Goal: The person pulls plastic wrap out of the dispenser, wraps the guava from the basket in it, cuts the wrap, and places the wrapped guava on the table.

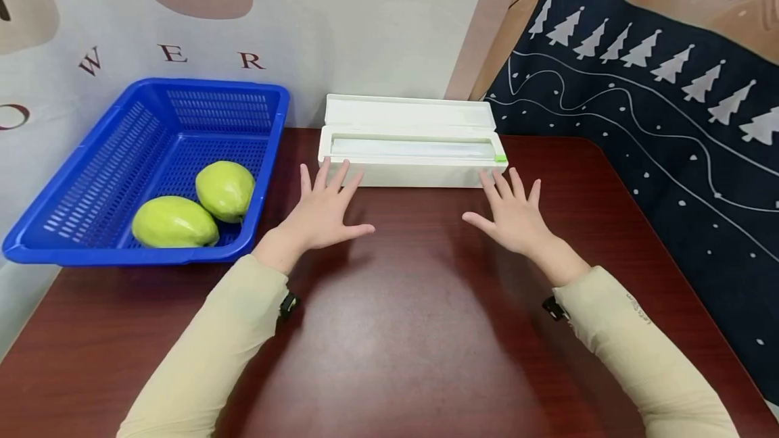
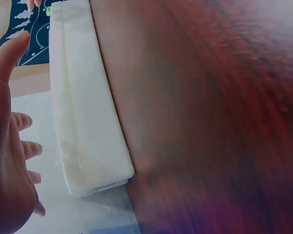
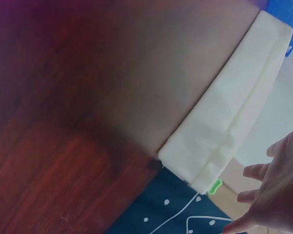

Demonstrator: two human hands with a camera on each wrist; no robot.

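A long white plastic-wrap dispenser [image 1: 414,176] stands at the back of the table, its lid [image 1: 409,112] raised. A strip of clear film [image 1: 412,148] shows in its slot, and a small green slider [image 1: 500,158] sits at the right end. My left hand [image 1: 320,213] hovers in front of the dispenser's left end, fingers spread and holding nothing. Near the right end, my right hand [image 1: 513,217] is likewise spread and holds nothing. In the left wrist view, the dispenser [image 2: 95,112] lies beside the thumb and fingers; in the right wrist view, the slider [image 3: 215,186] appears near the fingertips.
On the left stands a blue plastic basket [image 1: 100,174] with two yellow-green fruits [image 1: 174,222] inside. The dark red-brown table [image 1: 420,330] extends toward me. Behind are a pale printed cloth [image 1: 377,26] and, to the right, a navy cloth with white trees [image 1: 669,147].
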